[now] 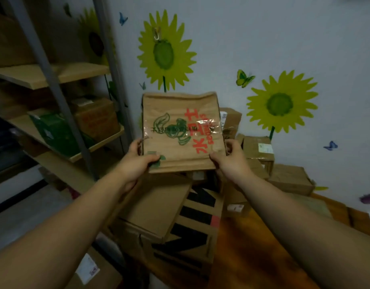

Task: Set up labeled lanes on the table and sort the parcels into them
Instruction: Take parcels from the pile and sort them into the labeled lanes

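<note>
Both hands held a flat cardboard parcel (181, 132) upright above the heaped boxes (180, 213) on the table (248, 253), the left hand (136, 161) and right hand (232, 161) each pinching a lower corner, thumb in front. It looked light and fairly stiff, though its creased top edge and glossy tape suggested taking hold at the side edges.

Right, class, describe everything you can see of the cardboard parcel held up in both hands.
The parcel is a brown cardboard box, top edge creased, with green artwork, red lettering and clear tape across its face. It is held upright facing the camera; the left hand grips its lower left corner, the right hand its lower right.
</note>
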